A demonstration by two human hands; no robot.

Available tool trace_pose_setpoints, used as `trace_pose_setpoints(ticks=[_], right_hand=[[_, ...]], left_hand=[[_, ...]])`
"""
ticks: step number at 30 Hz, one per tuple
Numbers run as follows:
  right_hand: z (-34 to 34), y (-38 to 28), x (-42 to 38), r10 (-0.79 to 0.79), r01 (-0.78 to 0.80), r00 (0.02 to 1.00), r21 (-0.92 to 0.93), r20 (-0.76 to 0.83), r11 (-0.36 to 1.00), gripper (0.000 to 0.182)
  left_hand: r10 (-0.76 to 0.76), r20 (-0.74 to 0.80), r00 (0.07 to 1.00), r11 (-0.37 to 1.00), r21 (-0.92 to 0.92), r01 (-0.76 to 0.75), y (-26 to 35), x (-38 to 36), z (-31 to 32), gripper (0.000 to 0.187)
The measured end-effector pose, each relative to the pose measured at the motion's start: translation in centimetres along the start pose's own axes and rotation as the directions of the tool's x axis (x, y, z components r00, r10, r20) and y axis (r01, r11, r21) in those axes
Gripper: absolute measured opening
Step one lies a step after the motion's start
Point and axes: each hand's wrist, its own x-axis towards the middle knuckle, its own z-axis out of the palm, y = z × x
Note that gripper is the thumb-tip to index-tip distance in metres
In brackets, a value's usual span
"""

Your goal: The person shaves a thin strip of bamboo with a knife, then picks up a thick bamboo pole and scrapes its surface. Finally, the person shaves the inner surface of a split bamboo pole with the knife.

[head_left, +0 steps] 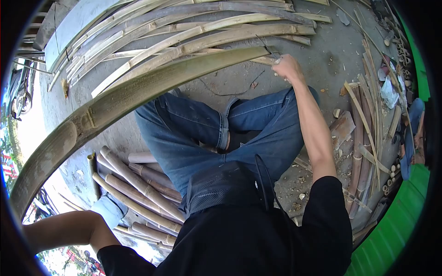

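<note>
A long split bamboo piece (124,94) arches across the view from the lower left edge to its narrow end near my right hand. My right hand (288,68) is closed in a fist just beyond that end, in front of my bent knee. A thin greyish sliver shows by its fingers; I cannot tell what it holds. My left forearm (60,230) reaches to the left edge, beside the bamboo's wide end, and the hand itself is outside the view. My crossed legs in jeans (184,138) lie under the bamboo.
Split bamboo lengths (221,34) lie in rows on the concrete ahead. More bamboo pieces (138,193) are stacked at my left, and thin strips (368,115) at my right. Shavings (294,193) litter the floor. A green ribbed panel (391,230) borders the right side, with another person's leg (411,138) nearby.
</note>
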Motion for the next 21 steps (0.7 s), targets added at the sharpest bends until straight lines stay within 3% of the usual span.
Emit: trace_pose_setpoints(ticks=[4,5,7,9,10,11,13,14,15,16,17,19,20,21], right_hand=[[-0.1,-2.3,-3.0,-0.216,0.219,0.975,0.061,-0.055,0.974,0.037],[0.9,-1.2,-3.0,-0.195,0.196,0.980,0.065,-0.022,0.978,0.037],[0.6,0.7,1.6,0.077,-0.060,0.983,-0.100,0.166,0.993,0.042],[0.2,0.1,1.7,0.070,-0.029,0.977,-0.199,0.200,0.980,0.045],[0.3,-1.5,-0.6,-0.145,0.147,0.989,-0.086,0.031,0.985,0.042],[0.6,-2.7,-2.4,-0.335,0.338,0.933,0.003,-0.132,0.941,0.040],[1.7,-0.4,-1.0,-0.275,0.279,0.951,0.013,-0.139,0.960,0.038],[1.1,1.2,1.9,-0.094,0.096,0.995,-0.050,0.033,0.994,0.041],[0.8,2.1,3.2,0.111,-0.082,0.972,-0.142,0.206,0.987,0.045],[0.2,0.5,2.0,0.028,0.002,0.974,-0.136,0.223,0.991,0.050],[0.5,-0.5,-0.7,-0.158,0.160,0.987,-0.044,0.035,0.986,0.044],[1.0,-1.6,-4.0,-0.184,0.181,0.983,0.152,0.007,0.972,0.035],[1.7,0.1,-3.4,-0.173,0.173,0.985,0.161,-0.014,0.972,0.035],[2.4,2.5,-1.5,-0.066,0.066,0.998,0.050,0.001,0.997,0.038]], left_hand=[[-0.104,-0.083,0.991,0.988,0.109,0.113,-1.0,-0.6,-2.6,0.030],[-0.091,-0.051,0.995,0.994,0.060,0.094,-1.2,0.2,-4.2,0.030],[-0.036,-0.032,0.999,0.999,-0.032,0.035,-1.6,0.4,-5.2,0.030],[-0.139,-0.088,0.986,0.989,-0.059,0.135,-1.3,-0.6,-3.8,0.030],[-0.059,-0.219,0.974,0.998,-0.019,0.056,-1.7,-1.3,-2.6,0.032],[-0.066,-0.230,0.971,0.998,0.010,0.070,-1.3,-2.0,-2.9,0.032],[-0.017,-0.175,0.984,0.998,0.063,0.028,-2.0,-1.3,-3.0,0.033],[-0.019,-0.221,0.975,1.000,0.013,0.023,-2.3,-1.8,-2.4,0.032],[-0.007,-0.223,0.975,1.000,-0.004,0.006,-2.4,-1.6,-2.6,0.032],[-0.037,-0.222,0.974,0.999,-0.027,0.032,-2.1,-1.4,-2.8,0.031],[-0.067,-0.232,0.970,0.998,-0.036,0.061,-1.8,-1.9,-3.2,0.030],[-0.071,-0.222,0.972,0.997,0.003,0.074,-1.8,-1.5,-4.0,0.030],[-0.029,-0.216,0.976,1.000,-0.009,0.028,-2.5,-1.1,-4.7,0.029],[-0.005,-0.217,0.976,0.999,-0.032,-0.003,-3.1,-1.1,-6.0,0.029]])
